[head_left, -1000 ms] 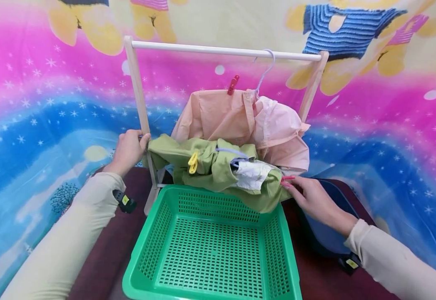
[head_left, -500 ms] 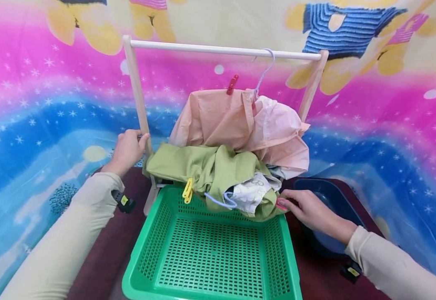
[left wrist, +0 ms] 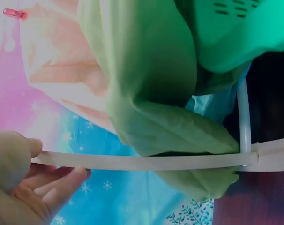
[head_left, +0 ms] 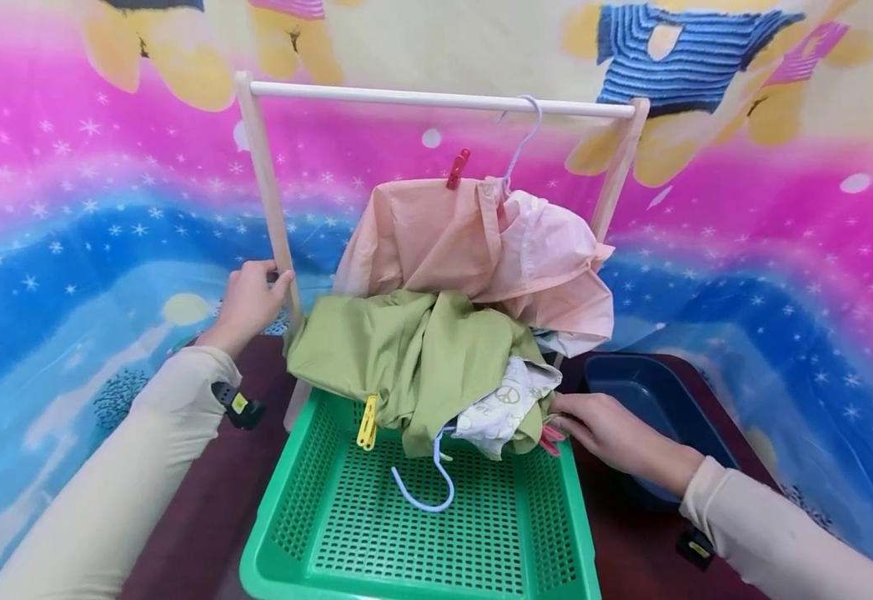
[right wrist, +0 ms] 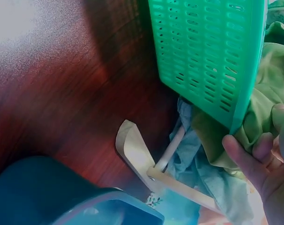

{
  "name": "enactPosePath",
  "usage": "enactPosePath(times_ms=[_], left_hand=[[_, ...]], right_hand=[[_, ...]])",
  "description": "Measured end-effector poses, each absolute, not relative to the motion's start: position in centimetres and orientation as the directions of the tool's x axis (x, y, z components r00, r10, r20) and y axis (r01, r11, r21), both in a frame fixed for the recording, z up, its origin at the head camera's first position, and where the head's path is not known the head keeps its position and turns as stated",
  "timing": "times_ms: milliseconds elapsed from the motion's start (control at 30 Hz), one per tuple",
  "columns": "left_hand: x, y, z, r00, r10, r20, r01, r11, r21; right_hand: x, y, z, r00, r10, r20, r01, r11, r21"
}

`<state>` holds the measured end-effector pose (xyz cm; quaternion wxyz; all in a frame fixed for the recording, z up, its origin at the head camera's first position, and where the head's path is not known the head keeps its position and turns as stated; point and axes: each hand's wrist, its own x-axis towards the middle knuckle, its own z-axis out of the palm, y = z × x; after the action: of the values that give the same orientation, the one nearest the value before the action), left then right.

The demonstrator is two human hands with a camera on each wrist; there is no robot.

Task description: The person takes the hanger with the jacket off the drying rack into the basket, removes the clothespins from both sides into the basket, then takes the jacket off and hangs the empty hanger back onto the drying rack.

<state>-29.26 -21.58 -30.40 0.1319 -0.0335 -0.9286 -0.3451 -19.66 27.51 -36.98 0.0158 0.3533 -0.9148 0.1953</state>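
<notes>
A green jacket (head_left: 406, 350) with white printed lining (head_left: 507, 396) is draped across the front of the drying rack, over the back of the green basket (head_left: 271, 533). From its neck opening sticks out the hook of a purple hanger (head_left: 444, 492), pointing down. A yellow clothespin (head_left: 368, 423) hangs at the jacket's lower left, and a pink clothespin (head_left: 551, 439) at its right end. My right hand (head_left: 616, 433) pinches the jacket's right end, just beside the pink clothespin. My left hand (head_left: 248, 300) grips the rack's left wooden post (left wrist: 146, 161) between thumb and fingers.
Behind hangs a peach garment (head_left: 436, 233) on another purple hanger (head_left: 529, 142), hooked over the white rail (head_left: 421, 98). A red clothespin (head_left: 459, 169) is on its shoulder. To the right stands a dark blue basin (head_left: 639, 379) on the dark red tabletop (right wrist: 76, 93).
The jacket has swung down lower over the basket, and its hanger hook has flipped forward and down. The right hand has moved slightly down. The left hand keeps its hold on the post.
</notes>
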Motion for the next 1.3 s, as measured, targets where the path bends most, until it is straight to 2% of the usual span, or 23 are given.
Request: enactPosePath(times_ms=[100,167,233,300,367,400,433,467,567,667,833,1067,1300], left_hand=[[-28.6,-21.4,-30.5,-0.943,-0.040,0.330,0.189,0.751,0.633],[-27.9,-21.1,-30.6,-0.900,-0.067,0.430,0.239,0.750,0.616],[-27.1,-20.5,-30.7,-0.818,-0.078,0.569,0.324,0.756,0.569],[-26.1,-19.9,-30.8,-0.706,-0.055,0.706,0.415,0.776,0.475],[-24.9,-19.3,-30.8,-0.618,0.036,0.785,0.506,0.783,0.362],[-24.3,-19.0,-30.9,-0.593,0.100,0.799,0.544,0.781,0.306],[-23.7,-18.7,-31.0,-0.594,0.171,0.786,0.575,0.774,0.266],[-23.0,-18.4,-31.1,-0.619,0.247,0.746,0.596,0.766,0.241],[-21.4,-17.8,-31.7,-0.722,0.453,0.523,0.629,0.745,0.222],[-20.3,-17.5,-32.7,-0.774,0.552,0.310,0.623,0.751,0.219],[-19.4,-17.3,-34.1,-0.813,0.539,0.219,0.580,0.782,0.230],[-18.9,-17.5,-34.8,-0.856,0.471,0.212,0.516,0.799,0.309],[-18.9,-17.4,-35.3,-0.883,0.420,0.208,0.468,0.770,0.434]], right_hand=[[-19.6,27.5,-37.2,-0.751,-0.638,0.170,-0.650,0.671,-0.357],[-19.6,27.6,-37.4,-0.753,-0.632,0.180,-0.648,0.668,-0.365],[-19.7,27.6,-37.5,-0.756,-0.627,0.189,-0.646,0.668,-0.368],[-19.7,27.7,-37.5,-0.756,-0.624,0.198,-0.647,0.666,-0.373],[-19.7,27.7,-37.5,-0.757,-0.620,0.208,-0.647,0.665,-0.372],[-19.7,27.7,-37.5,-0.756,-0.619,0.212,-0.648,0.665,-0.371],[-19.8,27.8,-37.5,-0.757,-0.617,0.215,-0.648,0.665,-0.370],[-19.8,27.8,-37.5,-0.757,-0.616,0.221,-0.649,0.666,-0.368],[-19.8,27.9,-37.6,-0.763,-0.603,0.232,-0.643,0.671,-0.369],[-19.7,27.9,-37.8,-0.772,-0.589,0.241,-0.633,0.673,-0.383],[-19.5,27.7,-38.0,-0.802,-0.549,0.237,-0.594,0.689,-0.415],[-19.6,27.3,-38.0,-0.827,-0.494,0.268,-0.562,0.712,-0.421],[-20.1,26.9,-37.8,-0.861,-0.432,0.270,-0.509,0.715,-0.479]])
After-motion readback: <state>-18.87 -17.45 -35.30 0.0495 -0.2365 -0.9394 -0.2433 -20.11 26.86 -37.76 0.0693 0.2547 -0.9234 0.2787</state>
